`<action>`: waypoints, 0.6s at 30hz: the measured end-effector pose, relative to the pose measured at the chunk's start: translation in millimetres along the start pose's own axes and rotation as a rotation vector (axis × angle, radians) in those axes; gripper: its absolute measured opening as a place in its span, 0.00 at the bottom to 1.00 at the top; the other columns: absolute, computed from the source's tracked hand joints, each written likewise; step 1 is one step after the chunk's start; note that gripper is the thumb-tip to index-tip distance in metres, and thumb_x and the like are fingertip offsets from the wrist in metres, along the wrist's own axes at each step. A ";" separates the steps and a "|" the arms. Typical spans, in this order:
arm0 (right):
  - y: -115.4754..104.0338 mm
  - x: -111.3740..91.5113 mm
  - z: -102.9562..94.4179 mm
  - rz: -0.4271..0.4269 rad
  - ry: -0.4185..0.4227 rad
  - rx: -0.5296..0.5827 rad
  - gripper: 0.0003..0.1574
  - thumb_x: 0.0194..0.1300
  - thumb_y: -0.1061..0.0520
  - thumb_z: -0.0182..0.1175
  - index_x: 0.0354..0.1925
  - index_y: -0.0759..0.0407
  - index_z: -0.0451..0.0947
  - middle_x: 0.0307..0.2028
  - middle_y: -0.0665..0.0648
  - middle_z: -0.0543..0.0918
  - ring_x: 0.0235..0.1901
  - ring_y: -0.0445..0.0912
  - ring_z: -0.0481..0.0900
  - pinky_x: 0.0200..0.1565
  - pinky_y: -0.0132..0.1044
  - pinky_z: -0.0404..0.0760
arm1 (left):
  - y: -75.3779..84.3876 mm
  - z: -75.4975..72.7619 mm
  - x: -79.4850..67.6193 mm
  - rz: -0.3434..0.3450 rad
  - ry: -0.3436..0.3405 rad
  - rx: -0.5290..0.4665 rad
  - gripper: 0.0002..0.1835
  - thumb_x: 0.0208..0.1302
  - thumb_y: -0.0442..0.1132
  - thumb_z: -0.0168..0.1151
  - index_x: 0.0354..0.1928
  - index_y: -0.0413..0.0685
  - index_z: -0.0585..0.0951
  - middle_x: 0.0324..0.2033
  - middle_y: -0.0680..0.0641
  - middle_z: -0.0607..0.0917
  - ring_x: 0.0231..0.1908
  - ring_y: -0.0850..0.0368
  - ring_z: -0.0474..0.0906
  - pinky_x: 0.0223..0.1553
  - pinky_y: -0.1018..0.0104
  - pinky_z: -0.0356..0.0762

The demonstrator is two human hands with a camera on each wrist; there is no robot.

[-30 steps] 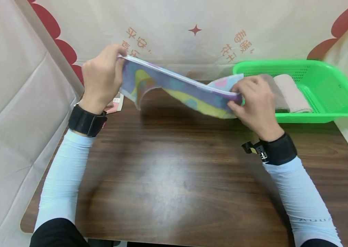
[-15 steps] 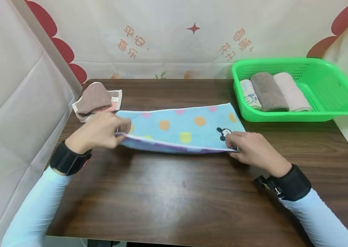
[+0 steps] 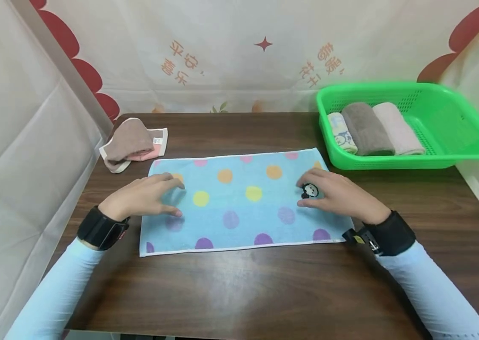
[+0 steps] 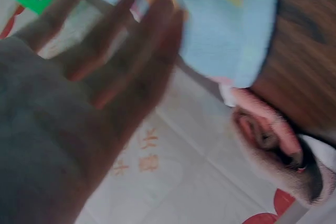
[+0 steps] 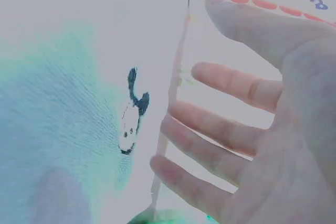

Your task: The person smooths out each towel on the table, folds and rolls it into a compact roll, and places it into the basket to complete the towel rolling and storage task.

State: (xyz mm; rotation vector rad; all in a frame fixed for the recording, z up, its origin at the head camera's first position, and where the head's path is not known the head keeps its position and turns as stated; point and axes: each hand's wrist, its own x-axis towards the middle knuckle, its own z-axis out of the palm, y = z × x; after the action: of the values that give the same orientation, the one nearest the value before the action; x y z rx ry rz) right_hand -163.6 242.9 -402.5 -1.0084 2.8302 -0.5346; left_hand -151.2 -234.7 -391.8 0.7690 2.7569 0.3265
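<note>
A light blue towel (image 3: 239, 203) with coloured polka dots and a small cartoon figure near its right side lies spread flat on the brown table. Over its left end is my left hand (image 3: 148, 194), fingers spread and holding nothing. My right hand (image 3: 333, 194) is over the right end, thumb and fingers apart on either side of the cartoon figure. In the right wrist view, the right hand's fingers (image 5: 210, 129) are extended and apart. The left wrist view shows the left fingers blurred in front of the towel (image 4: 226, 35).
A crumpled brown and pink cloth (image 3: 131, 144) with white edging lies at the back left. At the back right a green basket (image 3: 469, 127) holds a rolled patterned towel (image 3: 341, 133), a grey one (image 3: 367, 128) and a pale pink one (image 3: 397, 130). Fabric walls (image 3: 222, 61) enclose the table (image 3: 239, 293).
The towel, first held up between both hands, was lowered onto the table and now lies flat. Both hands have let go of its near edge. The crumpled cloth came into fuller view.
</note>
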 end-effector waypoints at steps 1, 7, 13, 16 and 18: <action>3.0 5.1 0.3 0.016 -0.013 0.002 0.33 0.64 0.39 0.71 0.60 0.52 0.80 0.60 0.54 0.82 0.61 0.50 0.78 0.60 0.52 0.80 | -3.0 1.8 2.4 -0.003 0.004 0.001 0.38 0.56 0.64 0.75 0.65 0.54 0.79 0.61 0.45 0.80 0.59 0.46 0.78 0.57 0.44 0.78; 19.6 20.3 5.7 0.107 -0.183 0.041 0.54 0.65 0.32 0.67 0.79 0.50 0.60 0.79 0.65 0.59 0.80 0.63 0.53 0.73 0.67 0.60 | -16.5 11.7 18.0 -0.015 -0.016 -0.034 0.51 0.55 0.65 0.75 0.76 0.51 0.69 0.76 0.35 0.65 0.75 0.36 0.62 0.70 0.34 0.67; 25.0 16.9 4.2 0.176 -0.240 0.016 0.56 0.64 0.29 0.66 0.79 0.49 0.59 0.82 0.66 0.51 0.80 0.70 0.45 0.73 0.72 0.54 | -28.1 8.7 34.0 -0.024 -0.033 -0.064 0.54 0.52 0.60 0.79 0.78 0.52 0.65 0.79 0.36 0.58 0.79 0.37 0.53 0.74 0.34 0.60; 23.1 17.2 -0.9 0.200 -0.261 0.003 0.53 0.66 0.30 0.64 0.79 0.50 0.61 0.82 0.67 0.51 0.79 0.73 0.45 0.72 0.74 0.54 | -34.8 4.3 42.0 -0.011 -0.035 -0.064 0.54 0.50 0.60 0.80 0.77 0.52 0.67 0.79 0.37 0.59 0.79 0.37 0.53 0.74 0.34 0.60; 21.9 21.6 -4.8 0.197 -0.254 -0.021 0.49 0.68 0.31 0.63 0.76 0.53 0.65 0.79 0.68 0.59 0.78 0.71 0.53 0.71 0.72 0.59 | -38.3 0.5 48.3 0.022 -0.017 -0.056 0.49 0.51 0.58 0.80 0.73 0.49 0.72 0.76 0.37 0.66 0.77 0.37 0.59 0.72 0.36 0.63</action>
State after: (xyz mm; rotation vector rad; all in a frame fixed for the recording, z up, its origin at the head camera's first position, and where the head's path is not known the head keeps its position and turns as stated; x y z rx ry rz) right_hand -194.5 246.5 -405.1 -0.7300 2.6715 -0.3319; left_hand -209.1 -240.9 -412.1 0.7854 2.7125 0.3985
